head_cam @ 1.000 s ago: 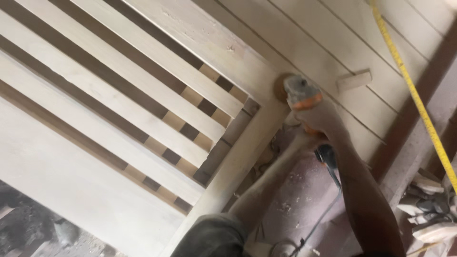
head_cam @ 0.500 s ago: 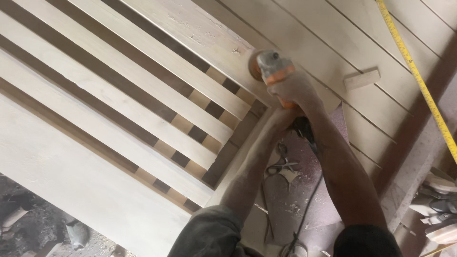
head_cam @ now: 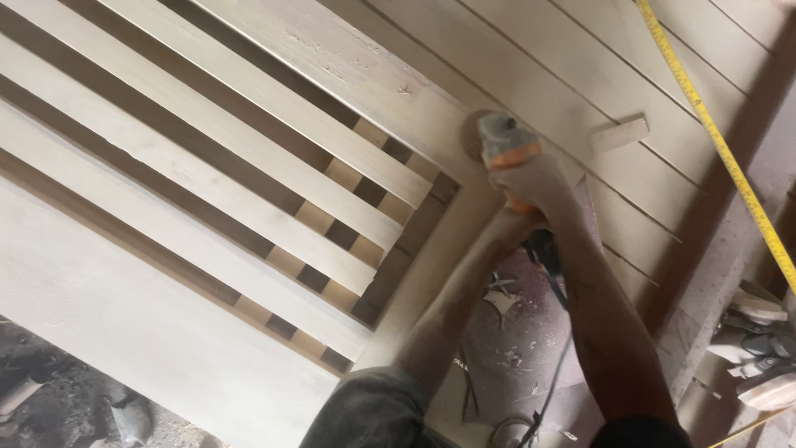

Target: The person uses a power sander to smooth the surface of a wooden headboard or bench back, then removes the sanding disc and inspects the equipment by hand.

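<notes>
A dusty power sander (head_cam: 502, 139) with a grey head and an orange band presses its round disc on the pale rail of a slatted wooden frame (head_cam: 249, 158). My right hand (head_cam: 541, 184) wraps the tool's body just behind the orange band. Beneath and a little behind it, my left hand (head_cam: 507, 222) closes on the same tool; its fingers are mostly hidden. The black rear end and cord (head_cam: 549, 264) of the tool trail back between my forearms.
A small wood block (head_cam: 618, 134) lies on the planks beyond the tool. A yellow tape measure (head_cam: 715, 137) runs diagonally at the right. Wood offcuts (head_cam: 759, 353) are piled at the lower right. Shavings litter the reddish floor (head_cam: 514, 332).
The sander swung up and left along the rail, then came back right and slightly down. Both hands stayed on it throughout.
</notes>
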